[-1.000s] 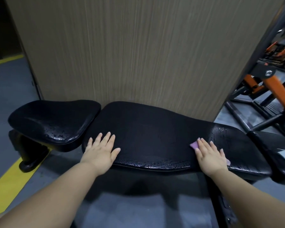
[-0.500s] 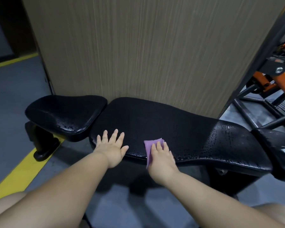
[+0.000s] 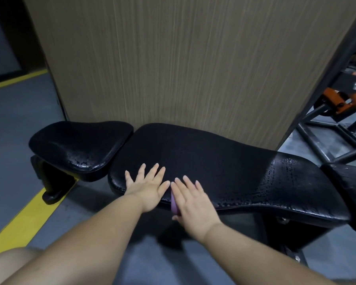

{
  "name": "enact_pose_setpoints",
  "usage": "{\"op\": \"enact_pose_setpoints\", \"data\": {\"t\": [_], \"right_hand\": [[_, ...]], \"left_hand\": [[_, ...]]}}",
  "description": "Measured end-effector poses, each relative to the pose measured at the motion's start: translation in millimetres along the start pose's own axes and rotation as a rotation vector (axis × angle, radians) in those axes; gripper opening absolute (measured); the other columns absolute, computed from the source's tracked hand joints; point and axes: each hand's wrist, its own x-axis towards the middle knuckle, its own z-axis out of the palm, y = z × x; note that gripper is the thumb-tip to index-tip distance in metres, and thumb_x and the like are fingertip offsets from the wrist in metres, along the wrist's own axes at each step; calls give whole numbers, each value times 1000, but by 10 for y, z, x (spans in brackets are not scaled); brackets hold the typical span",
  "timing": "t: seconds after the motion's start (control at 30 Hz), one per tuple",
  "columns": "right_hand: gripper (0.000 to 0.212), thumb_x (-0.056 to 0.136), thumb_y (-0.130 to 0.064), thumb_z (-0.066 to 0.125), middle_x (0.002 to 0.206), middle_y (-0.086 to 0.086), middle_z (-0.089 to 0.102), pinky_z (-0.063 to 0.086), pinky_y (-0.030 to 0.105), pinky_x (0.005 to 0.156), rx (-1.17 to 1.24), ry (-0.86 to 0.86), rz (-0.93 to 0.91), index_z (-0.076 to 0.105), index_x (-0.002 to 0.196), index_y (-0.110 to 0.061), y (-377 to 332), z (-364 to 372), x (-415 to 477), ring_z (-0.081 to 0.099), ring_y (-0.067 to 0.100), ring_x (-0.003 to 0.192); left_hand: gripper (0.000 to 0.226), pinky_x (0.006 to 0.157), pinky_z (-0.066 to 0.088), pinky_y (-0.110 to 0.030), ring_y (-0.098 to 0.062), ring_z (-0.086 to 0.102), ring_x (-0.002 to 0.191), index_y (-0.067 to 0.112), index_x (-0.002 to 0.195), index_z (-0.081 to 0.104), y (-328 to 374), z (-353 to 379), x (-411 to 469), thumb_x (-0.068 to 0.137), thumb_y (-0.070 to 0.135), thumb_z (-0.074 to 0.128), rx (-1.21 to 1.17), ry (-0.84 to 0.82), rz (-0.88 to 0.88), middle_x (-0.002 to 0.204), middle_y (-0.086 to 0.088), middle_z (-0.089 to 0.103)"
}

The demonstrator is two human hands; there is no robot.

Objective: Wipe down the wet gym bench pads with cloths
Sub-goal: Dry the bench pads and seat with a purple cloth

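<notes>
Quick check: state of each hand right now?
Left hand: open, flat on the long bench pad, holding nothing.
Right hand: open, fingers straight, pressing the purple cloth onto that pad's near edge.

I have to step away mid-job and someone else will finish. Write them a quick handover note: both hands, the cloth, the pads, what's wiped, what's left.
Left hand: open, flat on the long black leather-look back pad, near its left front edge.
Right hand: open, pressing the small purple cloth onto the pad's front edge, close beside the left hand.
Done: the back pad's middle looks matte and dry.
Left: water beads on its right end and on the front of the small black seat pad.
</notes>
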Motion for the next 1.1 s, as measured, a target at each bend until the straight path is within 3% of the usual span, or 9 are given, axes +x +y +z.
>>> {"op": "enact_pose_setpoints", "data": {"t": [0.07, 0.13, 0.3, 0.37, 0.6, 0.73, 0.9, 1.0, 1.1], "right_hand": [[92, 60, -47, 83, 139, 6, 54, 42, 49, 105, 14, 96, -8, 51, 137, -10, -68, 109, -24, 47, 30, 132], [89, 60, -45, 83, 138, 6, 55, 43, 50, 103, -2, 164, -43, 51, 137, -12, 19, 126, -62, 49, 29, 130], [99, 56, -54, 83, 139, 4, 53, 30, 52, 111, -45, 162, -58, 41, 138, -18, 515, 183, -313, 49, 27, 130], [103, 53, -55, 84, 139, 4, 54, 28, 51, 107, -71, 136, -44, 40, 138, -18, 770, 174, -454, 50, 27, 130], [115, 38, -49, 92, 135, 6, 58, 26, 49, 106, -99, 61, 236, 43, 136, -14, 1556, 104, -924, 55, 30, 124], [113, 28, -53, 93, 126, 12, 63, 26, 45, 103, -48, 35, 305, 61, 124, -2, 1404, 125, -810, 60, 36, 116], [111, 31, -60, 88, 128, 9, 63, 38, 42, 107, -75, 119, 59, 62, 124, -6, 837, 110, -469, 61, 29, 117], [93, 47, -49, 87, 129, 6, 62, 42, 44, 103, -80, 188, -51, 62, 127, -10, 369, 129, -192, 60, 24, 119], [76, 65, -40, 80, 132, 7, 60, 36, 42, 108, -74, 232, -66, 57, 132, -11, 177, 180, -35, 56, 24, 122]], "left_hand": [[56, 113, -14, -59, -20, -22, 147, 40, 153, -7, -14, -1, 0, 101, 54, 8, -5, 8, 1, 160, 18, -17], [55, 114, -15, -59, -18, -22, 147, 40, 153, -7, -15, -1, 2, 102, 52, 8, -12, 6, 4, 160, 19, -17], [55, 114, -15, -58, -17, -22, 147, 40, 153, -6, -17, 2, -1, 102, 52, 9, -21, 10, 8, 160, 19, -15], [55, 114, -15, -58, -17, -21, 147, 40, 153, -6, -25, 5, -1, 102, 52, 10, -27, 14, 13, 160, 19, -15], [56, 114, -14, -58, -17, -21, 147, 39, 154, -5, -26, 10, 4, 101, 53, 9, -11, 20, 26, 160, 17, -15], [56, 114, -13, -59, -18, -20, 147, 41, 153, -6, -26, 6, 26, 101, 54, 8, 0, 18, 24, 160, 17, -14], [55, 114, -13, -59, -17, -20, 147, 41, 153, -6, -31, 8, 31, 101, 53, 8, 0, 19, 26, 160, 18, -14], [54, 115, -14, -57, -16, -20, 147, 42, 152, -6, -29, 9, 30, 101, 53, 8, -12, 21, 23, 160, 19, -14], [54, 115, -14, -56, -14, -20, 147, 44, 152, -6, -24, 3, 27, 101, 53, 7, -19, 19, 12, 160, 19, -14]]}}
